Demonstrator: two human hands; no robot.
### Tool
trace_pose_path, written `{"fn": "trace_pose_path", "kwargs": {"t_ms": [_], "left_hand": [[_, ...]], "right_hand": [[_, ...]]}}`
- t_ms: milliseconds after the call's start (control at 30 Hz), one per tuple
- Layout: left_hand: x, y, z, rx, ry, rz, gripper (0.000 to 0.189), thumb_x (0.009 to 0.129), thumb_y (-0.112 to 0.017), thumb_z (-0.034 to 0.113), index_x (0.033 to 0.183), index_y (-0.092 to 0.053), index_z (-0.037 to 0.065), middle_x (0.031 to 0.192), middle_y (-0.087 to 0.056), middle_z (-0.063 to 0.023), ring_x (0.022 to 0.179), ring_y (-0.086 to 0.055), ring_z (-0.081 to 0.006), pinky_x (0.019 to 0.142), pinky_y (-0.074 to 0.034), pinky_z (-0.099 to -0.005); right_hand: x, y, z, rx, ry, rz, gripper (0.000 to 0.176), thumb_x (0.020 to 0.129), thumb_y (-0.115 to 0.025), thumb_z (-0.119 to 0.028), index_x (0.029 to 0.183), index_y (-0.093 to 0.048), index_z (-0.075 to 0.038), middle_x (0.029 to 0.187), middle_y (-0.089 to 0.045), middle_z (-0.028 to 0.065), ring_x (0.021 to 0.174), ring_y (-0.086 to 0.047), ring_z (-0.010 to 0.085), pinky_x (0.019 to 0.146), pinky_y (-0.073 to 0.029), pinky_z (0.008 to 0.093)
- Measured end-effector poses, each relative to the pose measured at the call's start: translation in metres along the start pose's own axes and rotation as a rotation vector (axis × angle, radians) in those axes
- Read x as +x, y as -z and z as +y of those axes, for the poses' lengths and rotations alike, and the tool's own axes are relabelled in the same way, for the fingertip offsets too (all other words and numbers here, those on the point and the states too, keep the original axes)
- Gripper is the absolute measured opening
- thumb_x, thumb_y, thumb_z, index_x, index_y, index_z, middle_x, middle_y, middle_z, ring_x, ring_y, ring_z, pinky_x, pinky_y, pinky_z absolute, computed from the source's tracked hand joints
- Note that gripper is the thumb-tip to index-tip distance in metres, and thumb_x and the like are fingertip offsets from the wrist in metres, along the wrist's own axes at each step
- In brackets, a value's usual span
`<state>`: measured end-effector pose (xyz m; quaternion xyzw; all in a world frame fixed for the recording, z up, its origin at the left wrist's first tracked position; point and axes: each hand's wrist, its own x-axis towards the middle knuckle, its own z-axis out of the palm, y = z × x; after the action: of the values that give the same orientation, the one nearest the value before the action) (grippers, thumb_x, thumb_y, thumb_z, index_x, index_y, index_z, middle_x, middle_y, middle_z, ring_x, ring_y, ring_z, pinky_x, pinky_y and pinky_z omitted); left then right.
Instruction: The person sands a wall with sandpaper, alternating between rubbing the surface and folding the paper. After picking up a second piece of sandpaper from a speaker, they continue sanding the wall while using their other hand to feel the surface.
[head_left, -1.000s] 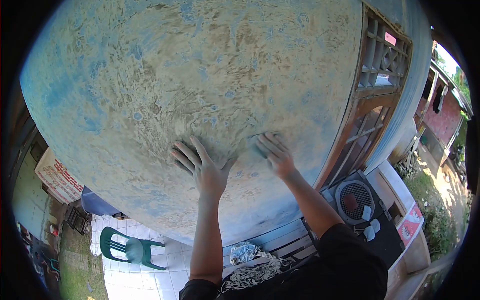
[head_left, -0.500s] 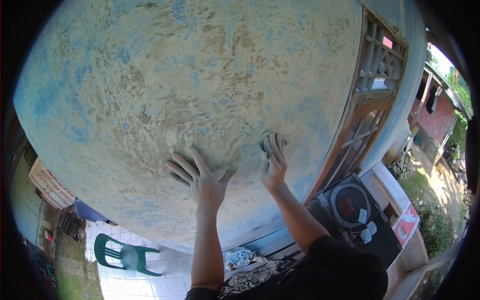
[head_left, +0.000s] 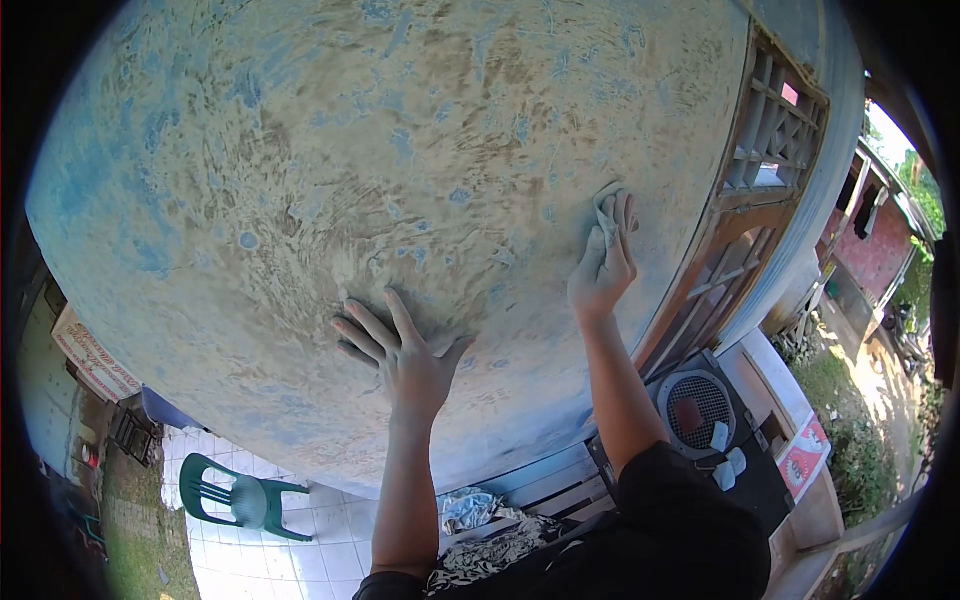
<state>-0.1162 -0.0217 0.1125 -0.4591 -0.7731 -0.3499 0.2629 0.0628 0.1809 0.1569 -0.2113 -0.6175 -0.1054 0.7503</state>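
Observation:
A large wall [head_left: 330,150] with patchy beige and blue paint fills most of the view. My left hand [head_left: 412,368] lies against its lower middle with the fingers spread and nothing held. Farther right and higher, my right hand [head_left: 605,262] presses a small greyish piece [head_left: 608,204], perhaps sandpaper or cloth, to the wall. Its fingers are bent over the piece and partly hide it. Both hands look dusty.
A wooden window frame [head_left: 745,190] borders the wall at right. Below it stands a black speaker-like box [head_left: 697,411]. A green chair [head_left: 240,497] is on white floor tiles [head_left: 330,530] at lower left. Crumpled cloth [head_left: 500,550] lies on a slatted bench [head_left: 560,485].
My right hand has slid up and to the right along the wall with the greyish piece. My left hand has stayed at nearly the same spot. The view has shifted slightly.

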Motion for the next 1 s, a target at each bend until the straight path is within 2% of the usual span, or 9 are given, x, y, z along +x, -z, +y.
{"fn": "trace_pose_path", "kwargs": {"t_ms": [100,167,200,400,533,600,733,800,1000], "left_hand": [[-0.004,0.0,0.0,-0.017,-0.016,0.009,0.14,0.072,-0.087,0.068,0.168,-0.012,0.0,0.164,0.008,-0.048,0.149,0.017,-0.0699,0.111,0.003,-0.0857],[-0.002,-0.001,0.001,-0.035,-0.022,0.028,0.139,0.072,-0.087,0.068,0.168,-0.012,0.0,0.164,0.008,-0.0477,0.149,0.017,-0.0699,0.11,0.003,-0.0861],[-0.003,0.0,0.0,-0.024,-0.023,0.025,0.14,0.072,-0.087,0.068,0.168,-0.012,0.0,0.165,0.007,-0.0475,0.149,0.016,-0.07,0.11,0.002,-0.0861],[-0.002,-0.001,0.002,-0.022,-0.007,0.041,0.139,0.072,-0.087,0.069,0.168,-0.013,0.001,0.166,0.004,-0.0463,0.15,0.014,-0.0701,0.111,0.0,-0.0859],[-0.002,-0.001,0.002,0.023,-0.032,0.025,0.149,0.07,-0.091,0.064,0.168,0.0,0.0,0.165,0.016,-0.0449,0.15,0.02,-0.068,0.115,0.002,-0.0814],[-0.003,0.001,0.002,0.033,-0.023,0.013,0.148,0.07,-0.091,0.064,0.168,-0.001,0.0,0.165,0.015,-0.0447,0.15,0.019,-0.0678,0.115,0.002,-0.0813],[-0.001,0.004,0.007,0.017,0.005,0.005,0.147,0.07,-0.091,0.064,0.168,-0.002,0.0,0.166,0.014,-0.0442,0.151,0.017,-0.0666,0.115,0.002,-0.0811],[-0.001,0.002,0.008,0.01,0.007,0.007,0.147,0.07,-0.091,0.064,0.168,-0.002,0.001,0.166,0.014,-0.0439,0.151,0.017,-0.0662,0.115,0.001,-0.0809],[-0.001,0.003,0.003,0.006,0.008,-0.004,0.143,0.071,-0.09,0.065,0.168,-0.005,0.001,0.166,0.012,-0.0448,0.151,0.018,-0.0671,0.114,0.003,-0.0817]], "right_hand": [[-0.016,-0.006,-0.025,0.102,0.012,-0.019,0.031,0.105,-0.058,-0.01,0.131,-0.074,-0.007,0.146,-0.066,0.0121,0.144,-0.055,0.0341,0.119,-0.043,0.0483],[-0.057,0.005,-0.027,0.088,0.241,-0.37,0.032,0.103,-0.059,-0.009,0.132,-0.073,-0.006,0.145,-0.066,0.0138,0.143,-0.055,0.0347,0.119,-0.043,0.048],[-0.049,0.014,-0.02,0.08,0.298,-0.434,0.03,0.105,-0.057,-0.009,0.127,-0.072,0.005,0.142,-0.067,0.0213,0.143,-0.054,0.042,0.119,-0.041,0.0544],[-0.01,-0.015,-0.046,0.13,0.002,-0.09,0.033,0.102,-0.06,-0.006,0.133,-0.072,-0.002,0.147,-0.064,0.0158,0.145,-0.053,0.0363,0.119,-0.041,0.0543],[-0.055,-0.005,-0.048,0.144,0.045,-0.223,0.033,0.102,-0.059,-0.006,0.132,-0.072,-0.001,0.147,-0.064,0.0167,0.145,-0.053,0.0375,0.119,-0.041,0.0548],[-0.073,0.01,-0.034,0.1,0.195,-0.39,0.033,0.104,-0.058,-0.007,0.133,-0.071,0.0,0.148,-0.063,0.0181,0.146,-0.051,0.0391,0.119,-0.041,0.0558],[-0.051,0.001,-0.036,0.124,0.171,-0.269,0.033,0.105,-0.056,-0.008,0.134,-0.071,0.0,0.148,-0.063,0.0183,0.146,-0.051,0.04,0.119,-0.04,0.0558],[-0.042,-0.011,-0.06,0.137,-0.033,-0.146,0.033,0.104,-0.058,-0.008,0.133,-0.071,-0.001,0.147,-0.064,0.0178,0.145,-0.052,0.0398,0.119,-0.041,0.055],[-0.084,-0.005,-0.056,0.144,0.012,-0.235,0.032,0.106,-0.055,-0.007,0.132,-0.07,0.005,0.143,-0.064,0.0253,0.142,-0.053,0.046,0.119,-0.04,0.0568]]}}
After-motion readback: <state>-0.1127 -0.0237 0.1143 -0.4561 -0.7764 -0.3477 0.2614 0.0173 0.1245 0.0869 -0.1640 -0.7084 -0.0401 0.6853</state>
